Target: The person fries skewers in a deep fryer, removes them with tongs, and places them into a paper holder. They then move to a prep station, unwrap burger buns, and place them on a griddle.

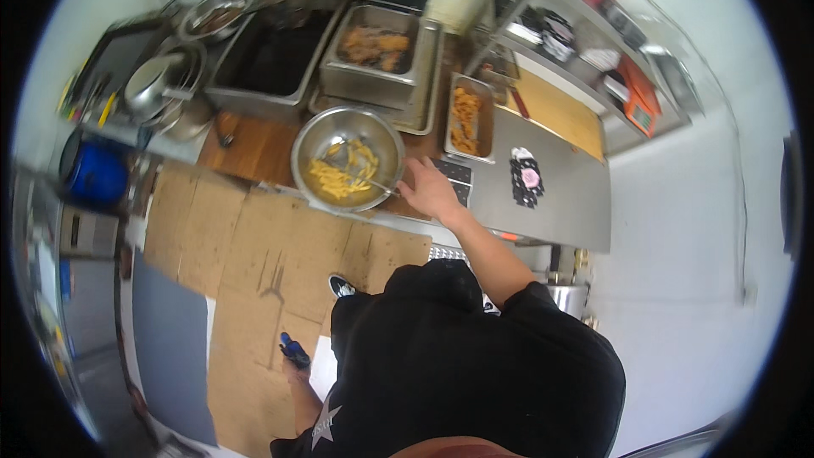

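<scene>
A large stainless steel mixing bowl [306, 147] stands at the counter's front edge. Inside lie yellow French fries [337, 179], and a thin metal utensil handle [381, 187] slants up from them over the right side of the bowl. My right hand [429, 187] is at the bowl's right rim, its thumb by the end of that handle; whether it grips the handle is unclear. Low over the floor hangs my left hand [295, 359], with a dark blue item at its fingers. Blur hides whether this is a glove or something held.
Behind the bowl is a deep steel pan of fried food [375, 48], beside a fryer vat of dark oil [273, 51]. A narrow steel pan [470, 117] holds orange fried pieces. A black patterned packet [527, 177] lies on the steel counter [572, 203]. Cardboard [267, 248] covers the floor.
</scene>
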A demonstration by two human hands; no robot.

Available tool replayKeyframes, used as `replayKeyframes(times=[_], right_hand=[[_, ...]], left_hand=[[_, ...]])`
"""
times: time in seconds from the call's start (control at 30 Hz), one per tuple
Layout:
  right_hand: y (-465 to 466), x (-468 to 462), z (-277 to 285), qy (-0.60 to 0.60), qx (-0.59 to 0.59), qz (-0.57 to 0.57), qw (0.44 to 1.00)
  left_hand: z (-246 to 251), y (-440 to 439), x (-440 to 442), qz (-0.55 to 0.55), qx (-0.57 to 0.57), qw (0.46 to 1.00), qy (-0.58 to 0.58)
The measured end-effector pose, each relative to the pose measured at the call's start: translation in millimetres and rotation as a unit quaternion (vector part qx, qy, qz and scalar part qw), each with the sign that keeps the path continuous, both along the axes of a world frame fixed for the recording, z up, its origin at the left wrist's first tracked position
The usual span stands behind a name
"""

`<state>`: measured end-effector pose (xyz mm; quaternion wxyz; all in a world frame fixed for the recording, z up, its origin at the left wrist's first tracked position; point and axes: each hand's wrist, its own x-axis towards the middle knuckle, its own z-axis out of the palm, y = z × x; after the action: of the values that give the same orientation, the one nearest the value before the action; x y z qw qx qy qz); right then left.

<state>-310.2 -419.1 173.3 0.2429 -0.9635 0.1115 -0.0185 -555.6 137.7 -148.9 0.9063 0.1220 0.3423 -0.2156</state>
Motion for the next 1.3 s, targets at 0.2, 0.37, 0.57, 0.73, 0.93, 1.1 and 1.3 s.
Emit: replayKeyframes(times=[0.2, 0.37, 0.57, 0.73, 0.93, 1.1, 1.3], right_hand=[[-89.5, 2.3, 16.2, -0.098, -0.063, -0.134, 0.984], [-216.7, 27.7, 38.6, -0.160, -0.125, -0.218, 0.954], [-359.0, 100.8, 42.3, -0.230, -0.191, -0.209, 0.931], [-420.0, 171.3, 61.2, -0.134, -0.237, -0.172, 0.947], [-311.3, 89.8, 41.7, -0.191, -0.046, -0.070, 0.978], [-197.2, -35.6, -65.1, 0.208, 0.063, -0.073, 0.973], [-199.6, -82.8, -215.1, 0.160, 0.307, -0.425, 0.837]], left_hand=[[31.4, -21.4, 234.0, -0.070, 0.275, 0.959, -0.020], [125.9, -121.9, 385.9, -0.060, 0.370, 0.897, -0.234], [185.0, -223.3, 432.8, -0.138, 0.456, 0.859, -0.185], [171.4, -243.0, 365.0, -0.169, 0.534, 0.807, -0.186], [161.2, -236.5, 272.7, -0.197, 0.606, 0.765, -0.092], [169.9, -231.9, 243.8, -0.221, 0.631, 0.741, -0.062], [217.0, -272.3, 271.0, -0.241, 0.643, 0.709, -0.160]])
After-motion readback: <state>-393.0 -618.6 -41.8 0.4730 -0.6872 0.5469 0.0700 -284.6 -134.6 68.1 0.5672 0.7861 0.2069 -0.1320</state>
